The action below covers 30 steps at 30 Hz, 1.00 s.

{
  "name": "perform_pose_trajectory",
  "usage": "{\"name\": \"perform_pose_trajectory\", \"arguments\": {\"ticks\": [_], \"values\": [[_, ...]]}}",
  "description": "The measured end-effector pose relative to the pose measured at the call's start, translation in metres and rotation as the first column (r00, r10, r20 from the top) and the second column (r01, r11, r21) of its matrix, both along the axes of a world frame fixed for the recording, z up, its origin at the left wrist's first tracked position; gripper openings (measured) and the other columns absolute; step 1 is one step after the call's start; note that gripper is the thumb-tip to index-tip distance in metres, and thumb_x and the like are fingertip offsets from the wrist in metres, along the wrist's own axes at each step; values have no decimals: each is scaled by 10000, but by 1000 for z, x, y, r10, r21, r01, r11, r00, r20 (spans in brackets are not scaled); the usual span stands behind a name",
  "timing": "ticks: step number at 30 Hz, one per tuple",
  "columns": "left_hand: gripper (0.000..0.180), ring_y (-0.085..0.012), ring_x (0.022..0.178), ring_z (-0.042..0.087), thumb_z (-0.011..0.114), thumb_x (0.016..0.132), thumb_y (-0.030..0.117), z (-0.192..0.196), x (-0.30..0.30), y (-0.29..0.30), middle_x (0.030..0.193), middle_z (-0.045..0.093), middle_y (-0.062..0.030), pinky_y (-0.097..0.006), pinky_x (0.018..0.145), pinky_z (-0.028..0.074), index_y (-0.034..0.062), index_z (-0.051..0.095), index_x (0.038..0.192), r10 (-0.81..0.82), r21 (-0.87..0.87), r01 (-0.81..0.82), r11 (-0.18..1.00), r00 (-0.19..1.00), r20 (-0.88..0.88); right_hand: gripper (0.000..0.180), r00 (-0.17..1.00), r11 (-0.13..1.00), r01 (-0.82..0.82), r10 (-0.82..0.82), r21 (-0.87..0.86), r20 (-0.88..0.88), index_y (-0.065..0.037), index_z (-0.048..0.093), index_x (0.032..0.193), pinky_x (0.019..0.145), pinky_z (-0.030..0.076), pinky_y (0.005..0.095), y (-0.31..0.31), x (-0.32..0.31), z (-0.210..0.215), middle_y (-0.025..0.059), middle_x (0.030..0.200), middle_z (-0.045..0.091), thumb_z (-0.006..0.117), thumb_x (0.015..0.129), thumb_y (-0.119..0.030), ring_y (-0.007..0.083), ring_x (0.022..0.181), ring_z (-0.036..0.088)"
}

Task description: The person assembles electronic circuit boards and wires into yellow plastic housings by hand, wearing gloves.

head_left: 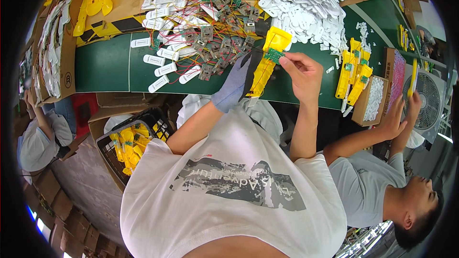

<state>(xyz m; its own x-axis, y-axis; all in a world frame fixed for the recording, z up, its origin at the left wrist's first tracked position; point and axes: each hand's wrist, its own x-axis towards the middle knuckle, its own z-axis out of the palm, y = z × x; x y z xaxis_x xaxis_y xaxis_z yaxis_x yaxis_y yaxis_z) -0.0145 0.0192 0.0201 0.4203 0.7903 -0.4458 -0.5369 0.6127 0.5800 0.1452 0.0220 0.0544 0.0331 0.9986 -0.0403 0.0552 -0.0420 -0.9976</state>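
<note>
My left hand point(234, 83), in a grey-blue glove, grips a long yellow plastic casing point(261, 77) at the near edge of the green table. A dark strip runs along the casing's left side. Against its middle lies a small green circuit board point(274, 55), pinched between the thumb and fingertips of my bare right hand point(306, 72). Whether the board is seated in the casing I cannot tell. Left of the casing spreads a heap of metal-and-green modules point(224, 47) with red and yellow wires, mixed with white plastic covers point(166, 69).
White plastic parts point(302, 16) pile up at the far right. Yellow casings with boards point(353, 74) lie beside a box of small white pieces point(375, 100). A black basket point(106, 144) holds yellow parts at my left. A co-worker's hands point(399, 114) hold a yellow piece, near a fan point(427, 102).
</note>
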Motion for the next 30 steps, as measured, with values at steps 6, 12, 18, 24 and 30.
{"name": "perform_pose_trajectory", "arguments": {"ticks": [6, 12, 18, 24, 30], "values": [[418, -187, 769, 638, 449, 931, 392, -15, 2, -2, 957, 615, -92, -283, 619, 526, 43, 494, 1155, -56, 41, 52, 998, 995, 87, 126, 999, 1000, -6, 5, -24, -54, 53, 655, 896, 673, 473, 195, 2, 8, -6, 70, 809, 650, 668, 771, 54, 86, 717, 597], [367, -127, 690, 605, 455, 940, 364, -3, 6, -5, 854, 605, -62, -234, 554, 481, 48, 498, 1122, 34, 9, -35, 999, 992, 121, 131, 1000, 999, -2, 2, -33, -7, 48, 658, 894, 664, 470, 190, 1, 10, -5, 66, 806, 652, 669, 765, 63, 84, 704, 595], [315, -101, 678, 588, 535, 916, 251, 7, 3, 0, 831, 588, -42, -238, 526, 473, 43, 484, 1146, 68, 108, -65, 992, 997, -22, 99, 987, 988, 155, -155, 11, -41, 36, 611, 881, 550, 401, 171, 0, -19, -8, 2, 686, 583, 656, 795, 18, 28, 594, 504], [308, -57, 726, 516, 515, 923, 225, -8, 9, -4, 846, 559, -40, -212, 604, 445, -2, 490, 1131, 193, 220, -146, 965, 958, -213, 168, 974, 996, 62, -73, 61, 215, -11, 532, 797, 495, 275, 187, -9, -20, -27, -43, 626, 438, 568, 889, -146, 30, 550, 343], [313, -55, 758, 463, 492, 926, 197, -2, 7, -3, 874, 534, -40, -217, 626, 419, -25, 471, 1147, 139, 174, -106, 979, 972, -189, 214, 959, 995, -12, -17, 103, 281, -17, 500, 791, 499, 297, 222, -7, -20, -27, -16, 630, 431, 518, 915, -191, 50, 564, 355]]}}
